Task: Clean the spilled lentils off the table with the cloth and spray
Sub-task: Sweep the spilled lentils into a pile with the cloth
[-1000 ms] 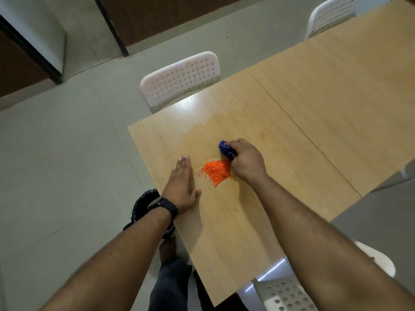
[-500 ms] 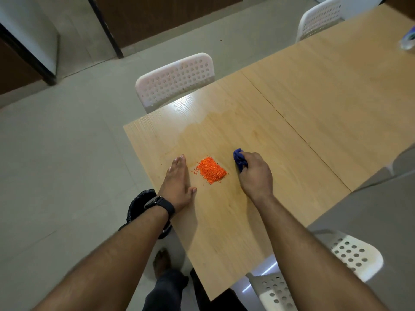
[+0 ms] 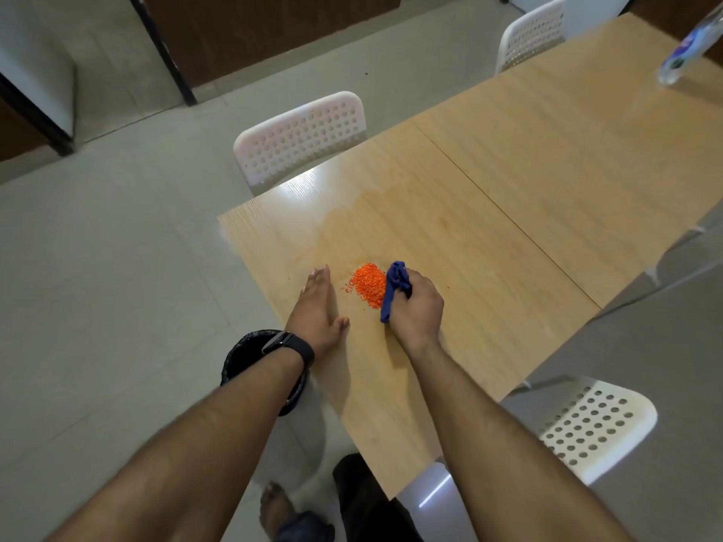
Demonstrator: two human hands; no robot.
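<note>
Lentils gathered into one heap, not yet off the table.

The table (image 3: 489, 213) carries a damp, sprayed-looking patch beyond my hands, so I judge the spraying done; the spray bottle (image 3: 686, 45) stands far off at the other end. The bin (image 3: 238, 356) waits below the edge at my left wrist. My left hand (image 3: 317, 312) lies flat, fingers straight and together, as a wall. The lentils (image 3: 367, 285) sit between my hands, a few strays around. My right hand (image 3: 416, 309) grips the bunched blue cloth (image 3: 393, 293) against the heap; sweeping it into the bin remains.
</note>
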